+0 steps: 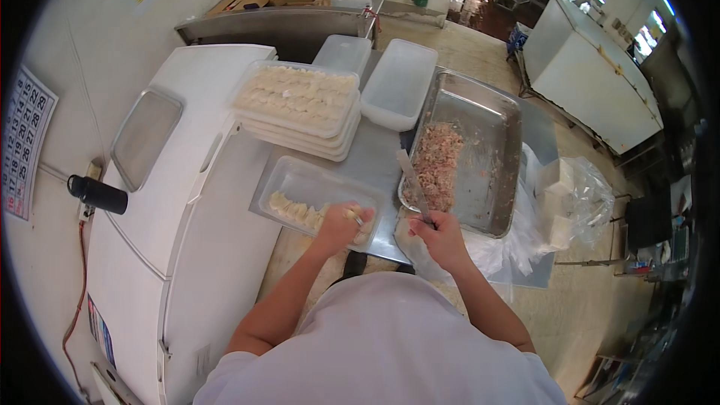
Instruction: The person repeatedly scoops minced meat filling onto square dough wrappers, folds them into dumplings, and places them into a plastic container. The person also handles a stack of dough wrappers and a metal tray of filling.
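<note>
My left hand (337, 229) is over the near side of a translucent plastic tray (315, 177), its fingers closed around a small pale dumpling (354, 216), partly hidden by them. Inside that tray, a row of folded dumplings (295, 209) runs along the near edge and passes behind my hand. My right hand (444, 241) grips a flat metal spatula (413, 183) by its lower end, the blade pointing up and away from me. Just beyond the blade, minced meat filling (436, 166) lies along the left side of a deep steel pan (495, 180).
Stacked trays of dumplings (298, 98) stand at the back left, beside empty plastic trays (400, 81). Clear plastic bags (506, 247) with pale square blocks (557, 177) lie at the right. A white chest freezer (219, 219) borders the steel table (377, 146) on the left.
</note>
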The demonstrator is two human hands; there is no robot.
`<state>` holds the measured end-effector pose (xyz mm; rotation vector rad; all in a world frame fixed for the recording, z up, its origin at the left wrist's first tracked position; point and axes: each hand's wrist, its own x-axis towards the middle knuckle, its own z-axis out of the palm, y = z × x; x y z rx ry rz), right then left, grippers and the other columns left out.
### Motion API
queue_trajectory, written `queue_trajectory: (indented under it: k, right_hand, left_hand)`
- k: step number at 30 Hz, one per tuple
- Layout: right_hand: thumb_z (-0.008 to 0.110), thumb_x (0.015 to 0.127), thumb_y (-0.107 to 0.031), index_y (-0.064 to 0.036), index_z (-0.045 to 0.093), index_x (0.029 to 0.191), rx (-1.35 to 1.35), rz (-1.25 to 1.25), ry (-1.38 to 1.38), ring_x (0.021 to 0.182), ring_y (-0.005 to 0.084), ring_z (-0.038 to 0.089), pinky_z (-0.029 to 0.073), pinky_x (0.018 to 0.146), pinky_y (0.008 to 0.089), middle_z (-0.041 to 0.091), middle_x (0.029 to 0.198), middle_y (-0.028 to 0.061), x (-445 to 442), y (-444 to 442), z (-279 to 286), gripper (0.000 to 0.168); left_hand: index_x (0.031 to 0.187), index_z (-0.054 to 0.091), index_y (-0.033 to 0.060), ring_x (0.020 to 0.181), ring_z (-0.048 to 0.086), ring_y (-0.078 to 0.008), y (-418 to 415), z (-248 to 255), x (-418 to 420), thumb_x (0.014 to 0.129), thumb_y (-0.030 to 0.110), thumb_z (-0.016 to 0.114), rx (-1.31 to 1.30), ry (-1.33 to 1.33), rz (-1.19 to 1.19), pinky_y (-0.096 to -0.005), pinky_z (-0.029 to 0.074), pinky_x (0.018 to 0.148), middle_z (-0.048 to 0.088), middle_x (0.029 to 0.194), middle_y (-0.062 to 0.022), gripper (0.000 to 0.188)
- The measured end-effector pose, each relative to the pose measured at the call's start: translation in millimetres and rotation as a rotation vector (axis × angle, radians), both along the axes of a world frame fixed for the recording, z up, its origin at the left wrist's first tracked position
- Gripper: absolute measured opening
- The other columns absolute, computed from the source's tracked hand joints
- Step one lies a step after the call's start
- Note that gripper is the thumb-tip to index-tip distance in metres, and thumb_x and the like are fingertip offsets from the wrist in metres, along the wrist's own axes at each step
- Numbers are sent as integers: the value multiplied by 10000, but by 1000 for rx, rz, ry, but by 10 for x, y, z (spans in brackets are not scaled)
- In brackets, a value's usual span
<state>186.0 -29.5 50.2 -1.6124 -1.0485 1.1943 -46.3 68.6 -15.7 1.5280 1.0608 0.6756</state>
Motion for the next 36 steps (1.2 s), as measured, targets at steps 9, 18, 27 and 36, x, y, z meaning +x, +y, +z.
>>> queue_trajectory:
  k: [9, 18, 27, 36]
  right_hand:
    - [675, 966, -168, 19, 712, 883, -78, 25, 13, 736, 75, 561, 442, 668, 275, 670, 769, 1, -38, -72, -155, 208]
    - [687, 957, -170, 27, 728, 951, -99, -56, 73, 674, 70, 547, 421, 601, 268, 688, 771, 15, 69, -203, -227, 201]
    - [696, 955, -168, -4, 735, 959, -93, -162, 120, 574, 36, 465, 347, 508, 238, 677, 738, 3, 251, -395, -333, 169]
    - [695, 962, -175, -16, 732, 956, -80, -198, 118, 554, 31, 443, 336, 493, 239, 662, 728, -8, 537, -536, -494, 164]
  left_hand:
    - [831, 674, -29, 657, 578, -197, 641, -217, -777, 959, 339, 708, -40, 375, 330, -363, 487, 632, 660, 766, -118, 392]
    - [1001, 735, -78, 1026, 686, -440, 774, -139, -669, 879, 411, 727, 102, 979, -102, -477, 542, 908, 716, 1058, -296, 504]
    - [923, 754, -56, 999, 703, -418, 763, -141, -571, 864, 453, 726, 147, 1110, 10, -473, 556, 902, 729, 987, -278, 513]
    - [903, 772, 4, 943, 694, -420, 619, -217, -563, 891, 390, 700, 252, 1036, 1, -481, 555, 851, 731, 964, -241, 393]
